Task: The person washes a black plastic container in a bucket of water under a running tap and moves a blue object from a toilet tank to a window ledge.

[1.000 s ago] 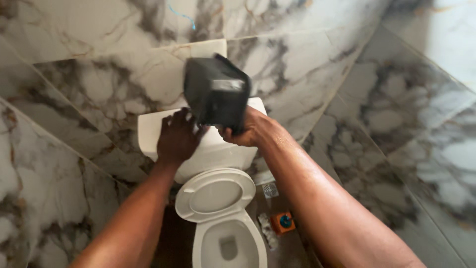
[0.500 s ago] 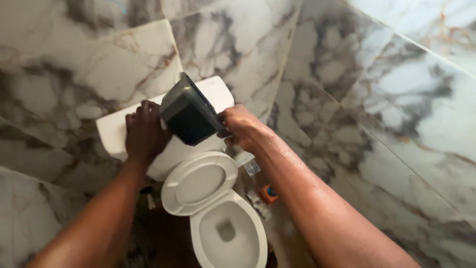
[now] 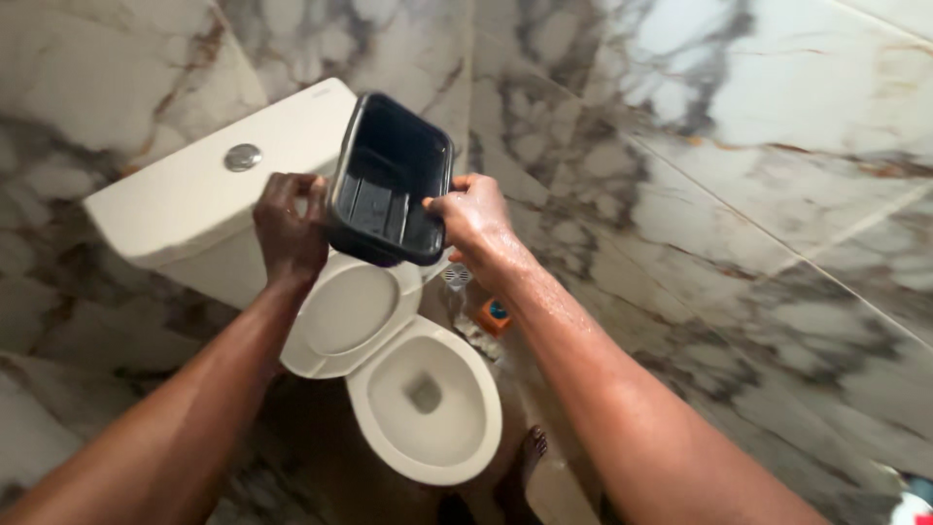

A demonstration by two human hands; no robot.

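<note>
Wet dark bathroom floor, white toilet standing on it, small orange container beside a drain grate

Empty black rectangular container, tilted, held aloft

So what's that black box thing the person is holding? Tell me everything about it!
The black container is a shallow rectangular tub with rounded corners, and it looks like dark plastic. Ridges run along its inside bottom, which looks empty. It is tilted up, its open side facing the camera. The left hand grips its left edge and the right hand its right edge, holding it in the air above the open toilet.
</note>
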